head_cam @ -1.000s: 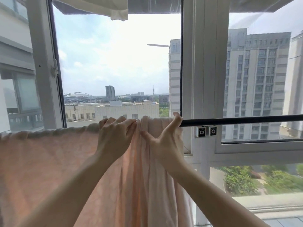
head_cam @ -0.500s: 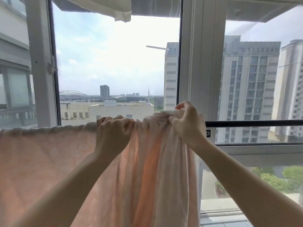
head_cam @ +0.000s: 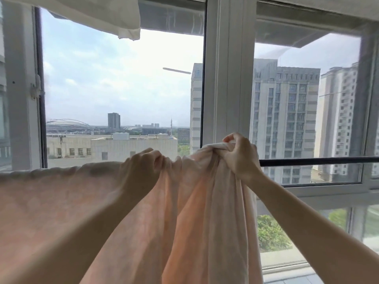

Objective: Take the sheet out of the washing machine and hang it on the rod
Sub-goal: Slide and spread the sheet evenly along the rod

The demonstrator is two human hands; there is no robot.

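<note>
Sheet [head_cam: 61, 201] draped on rod [head_cam: 317, 160] | left hand [head_cam: 141, 169] – grips it | right hand [head_cam: 240, 156] – clutches bunched edge (raised)

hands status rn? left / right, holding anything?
Left hand: closed, gripping the top edge of the pink sheet on the rod.
Right hand: closed, holding a bunched fold of the same sheet.

Pale pink sheet [head_cam: 61, 201] draped over dark rod [head_cam: 317, 161] w/ window [head_cam: 229, 78] behind, L hand [head_cam: 141, 171] gripping top edge, R hand [head_cam: 240, 154] clutching bunched folds at sheet's right end, white cloth [head_cam: 102, 13] hanging above, bldgs outside.
</note>
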